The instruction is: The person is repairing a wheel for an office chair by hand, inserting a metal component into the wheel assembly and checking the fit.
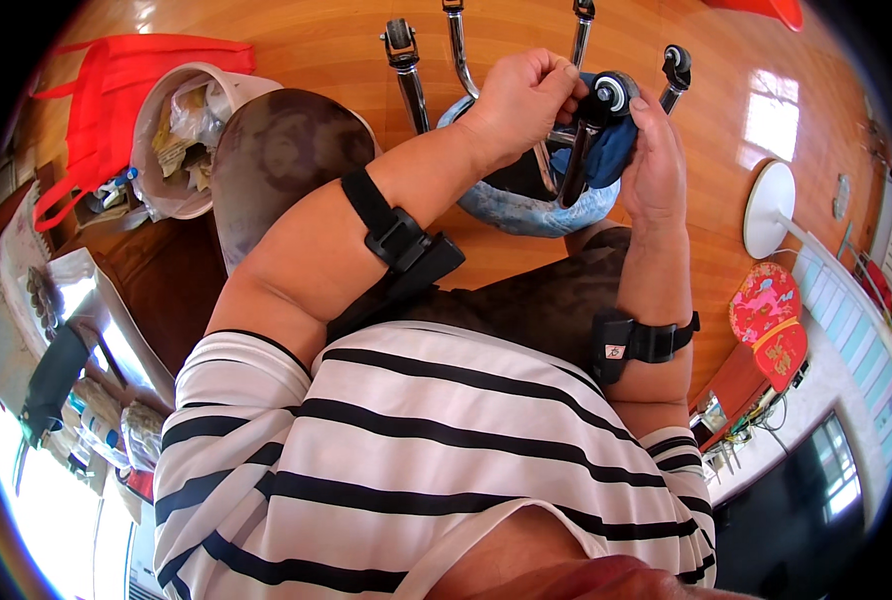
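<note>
An upturned stool with a round seat wrapped in pale blue covering (536, 215) rests between my knees, its chrome legs pointing up. At the end of its nearest leg is a black caster wheel (609, 95) with a pale hub. My left hand (526, 105) is closed in a pinch beside this wheel; whatever is between its fingertips is too small to make out. On the wheel's other side, my right hand (656, 165) is closed round a dark blue cloth (611, 152) bunched about the caster. Its thumb lies by the wheel's edge, with the other fingers mostly hidden.
More casters, one at the far left (400, 38) and another at the right (677, 65), stick up from the other legs. To the left stand a lined waste bin (146, 150) and a red bag (106, 100). A white round-based stand (769, 210) and red fan (766, 300) are at right.
</note>
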